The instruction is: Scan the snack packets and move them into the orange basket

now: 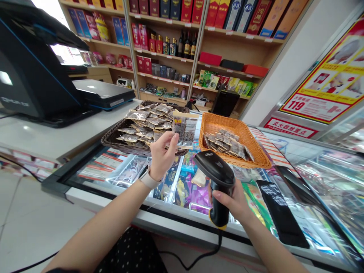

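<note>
My left hand [164, 153] pinches a small clear-and-tan snack packet [186, 129] by its lower left side and holds it upright. Just behind that hand, a dark brown wicker basket [113, 146] is heaped with similar packets [150, 117]. My right hand [231, 199] grips a black barcode scanner [216, 170] by its handle, the head turned toward the left and the packet. From the handle's yellow-trimmed bottom a black cable [199, 258] hangs down. An orange wicker basket [256, 151], right of the packet, holds a smaller pile of packets [227, 142].
Both baskets stand on a glass-topped freezer [136, 201] with bagged goods inside. A black flat panel [281, 212] lies at its right. On the left counter [48, 140] are a weighing scale [105, 93] and a dark terminal [31, 64]. Shelves of boxes and bottles [167, 41] line the back.
</note>
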Demonstrator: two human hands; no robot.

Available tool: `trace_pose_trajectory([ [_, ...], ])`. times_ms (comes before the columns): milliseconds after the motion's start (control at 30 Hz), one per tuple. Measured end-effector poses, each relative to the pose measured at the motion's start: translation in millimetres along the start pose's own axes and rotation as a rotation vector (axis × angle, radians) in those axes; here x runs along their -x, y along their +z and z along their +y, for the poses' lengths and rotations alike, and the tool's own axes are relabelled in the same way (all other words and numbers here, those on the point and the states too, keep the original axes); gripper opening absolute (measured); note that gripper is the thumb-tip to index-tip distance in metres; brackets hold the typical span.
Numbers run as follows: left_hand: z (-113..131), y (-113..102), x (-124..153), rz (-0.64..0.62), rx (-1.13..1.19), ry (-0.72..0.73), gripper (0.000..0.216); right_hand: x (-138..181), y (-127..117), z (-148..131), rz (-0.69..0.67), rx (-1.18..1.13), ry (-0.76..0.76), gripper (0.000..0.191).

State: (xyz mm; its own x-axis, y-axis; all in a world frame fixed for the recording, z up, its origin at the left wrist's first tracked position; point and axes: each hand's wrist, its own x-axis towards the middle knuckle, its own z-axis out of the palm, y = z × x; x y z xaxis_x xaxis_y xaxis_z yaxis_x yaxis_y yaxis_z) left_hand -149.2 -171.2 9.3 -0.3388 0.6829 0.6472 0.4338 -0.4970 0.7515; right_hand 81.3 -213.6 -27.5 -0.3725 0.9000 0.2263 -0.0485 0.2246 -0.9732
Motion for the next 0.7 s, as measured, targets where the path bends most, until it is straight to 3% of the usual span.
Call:
trace_pose_trajectory([
  [200,-0.3,-0.7,-13.0,-0.039,0.176,-0.194,0.027,-2.4,-2.1,1.4,0.083,-0.008,-0.045,0.039],
  [333,11.6,11.4,-41.3,-0.289,0.325,-0.363,0.016,-2.7,-2.9,-0.6,0.108,-0.021,-0.049,0.040],
  [400,20.9,24.9,-56.6,-0.418,0.374,-0.443,0.006,-2.8,-2.5,-3.5,0.120,-0.024,-0.043,0.039],
  [633,30.5,101.4,-80.9,-0.680,0.423,-0.797,0.020,-6.9,-0.5,-9.3,0.144,-0.096,-0.028,0.034],
  [700,28.5,118.7,-79.8,-0.759,0.430,-0.786,0.018,-8.9,-1.8,-8.3,0.128,-0.110,-0.033,0.036],
])
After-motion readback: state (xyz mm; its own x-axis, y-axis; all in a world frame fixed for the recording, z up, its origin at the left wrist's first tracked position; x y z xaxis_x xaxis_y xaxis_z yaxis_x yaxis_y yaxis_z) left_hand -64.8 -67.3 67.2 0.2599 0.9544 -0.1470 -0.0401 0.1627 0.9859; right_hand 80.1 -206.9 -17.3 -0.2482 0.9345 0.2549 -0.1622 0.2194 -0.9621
